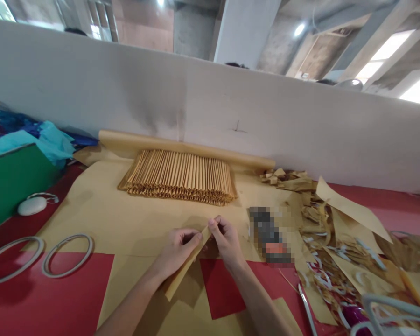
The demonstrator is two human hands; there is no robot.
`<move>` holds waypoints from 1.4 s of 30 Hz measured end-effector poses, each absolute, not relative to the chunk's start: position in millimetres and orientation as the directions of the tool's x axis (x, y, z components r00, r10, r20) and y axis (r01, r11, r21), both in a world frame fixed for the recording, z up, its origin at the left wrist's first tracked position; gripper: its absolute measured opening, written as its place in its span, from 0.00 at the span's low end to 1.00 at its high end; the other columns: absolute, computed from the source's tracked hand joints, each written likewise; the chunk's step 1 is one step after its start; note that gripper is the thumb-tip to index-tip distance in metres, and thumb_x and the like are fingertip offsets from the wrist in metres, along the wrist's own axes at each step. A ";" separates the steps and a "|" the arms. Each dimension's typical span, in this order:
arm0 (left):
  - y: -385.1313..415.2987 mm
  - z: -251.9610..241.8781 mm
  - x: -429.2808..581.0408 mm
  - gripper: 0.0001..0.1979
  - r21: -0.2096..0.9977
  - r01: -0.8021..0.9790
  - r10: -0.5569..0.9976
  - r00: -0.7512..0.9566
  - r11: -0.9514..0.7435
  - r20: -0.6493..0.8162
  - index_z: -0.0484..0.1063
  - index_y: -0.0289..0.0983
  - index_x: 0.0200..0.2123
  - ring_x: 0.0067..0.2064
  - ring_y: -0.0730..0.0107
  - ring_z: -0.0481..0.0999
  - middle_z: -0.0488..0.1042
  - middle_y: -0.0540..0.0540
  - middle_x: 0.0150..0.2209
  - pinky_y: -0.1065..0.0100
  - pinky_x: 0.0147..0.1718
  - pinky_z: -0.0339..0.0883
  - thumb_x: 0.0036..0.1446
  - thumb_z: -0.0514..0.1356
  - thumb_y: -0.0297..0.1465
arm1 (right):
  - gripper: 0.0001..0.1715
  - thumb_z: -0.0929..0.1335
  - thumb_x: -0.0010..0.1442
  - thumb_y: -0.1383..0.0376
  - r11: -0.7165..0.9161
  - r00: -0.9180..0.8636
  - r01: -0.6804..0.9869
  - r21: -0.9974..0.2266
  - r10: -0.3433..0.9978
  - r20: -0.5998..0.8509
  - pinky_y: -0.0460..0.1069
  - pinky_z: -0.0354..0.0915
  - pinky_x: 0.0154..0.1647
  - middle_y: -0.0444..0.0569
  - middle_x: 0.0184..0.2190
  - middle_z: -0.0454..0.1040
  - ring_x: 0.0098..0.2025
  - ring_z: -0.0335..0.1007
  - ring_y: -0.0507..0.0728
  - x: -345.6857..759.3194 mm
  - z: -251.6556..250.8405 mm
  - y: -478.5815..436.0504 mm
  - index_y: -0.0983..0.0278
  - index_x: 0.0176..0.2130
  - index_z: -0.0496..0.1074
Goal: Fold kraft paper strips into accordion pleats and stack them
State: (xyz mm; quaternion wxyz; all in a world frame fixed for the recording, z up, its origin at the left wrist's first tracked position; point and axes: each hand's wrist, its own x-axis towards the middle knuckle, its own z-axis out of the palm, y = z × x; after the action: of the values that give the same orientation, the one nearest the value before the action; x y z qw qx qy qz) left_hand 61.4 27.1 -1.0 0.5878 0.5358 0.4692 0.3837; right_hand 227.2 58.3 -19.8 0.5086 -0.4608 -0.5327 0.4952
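Between my two hands runs a narrow folded strip of brown kraft paper (182, 279), slanting from upper right down to lower left. My left hand (182, 247) pinches it along its middle, thumb against the fingers. At the strip's upper end, my right hand (226, 240) grips it between thumb and curled fingers. Just beyond the hands, a stack of pleated brown paper (182, 175) lies on a large flat brown sheet (101, 205). The undersides of my fingers are partly hidden by the strip and the thumbs.
Two pale rings (67, 255) and a white rounded object (32, 205) lie left. A long paper roll (196, 147) rests against the partition (283, 121). To the right are a blurred dark object (271, 235), paper scraps (350, 261) and a silvery blade-like tool (306, 305).
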 end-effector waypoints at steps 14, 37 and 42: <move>25.5 -0.5 61.0 0.24 0.990 0.067 0.945 0.297 0.123 -0.138 0.79 0.34 0.33 0.23 0.72 0.68 0.73 0.48 0.25 0.72 0.24 0.61 0.63 0.57 0.50 | 0.25 0.72 0.57 0.44 0.010 -0.120 -0.120 -0.993 0.993 0.024 0.45 0.59 0.22 0.41 0.21 0.66 0.21 0.60 0.50 223.6 -24.6 57.4 0.63 0.30 0.68; 27.8 -8.7 59.9 0.24 0.978 -0.034 0.930 0.318 0.204 -0.183 0.80 0.33 0.37 0.24 0.71 0.75 0.78 0.45 0.28 0.72 0.25 0.66 0.59 0.61 0.51 | 0.30 0.73 0.54 0.42 -0.023 0.001 -0.072 -0.997 1.000 -0.023 0.45 0.56 0.17 0.43 0.16 0.65 0.18 0.59 0.50 224.8 -26.7 58.9 0.64 0.23 0.68; 26.5 -4.2 58.0 0.22 0.981 -0.043 0.927 0.336 0.189 -0.164 0.79 0.35 0.38 0.29 0.67 0.78 0.80 0.45 0.30 0.71 0.29 0.69 0.62 0.60 0.49 | 0.30 0.73 0.54 0.42 -0.029 -0.067 -0.071 -0.997 0.997 -0.024 0.46 0.58 0.18 0.44 0.15 0.66 0.19 0.63 0.53 226.6 -24.1 57.6 0.63 0.21 0.67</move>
State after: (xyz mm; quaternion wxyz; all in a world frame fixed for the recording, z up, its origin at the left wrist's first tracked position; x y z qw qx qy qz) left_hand 58.0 26.5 -4.2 0.6381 0.5107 0.4329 0.3802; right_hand 226.6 57.6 -24.1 0.4942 -0.4716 -0.4912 0.5405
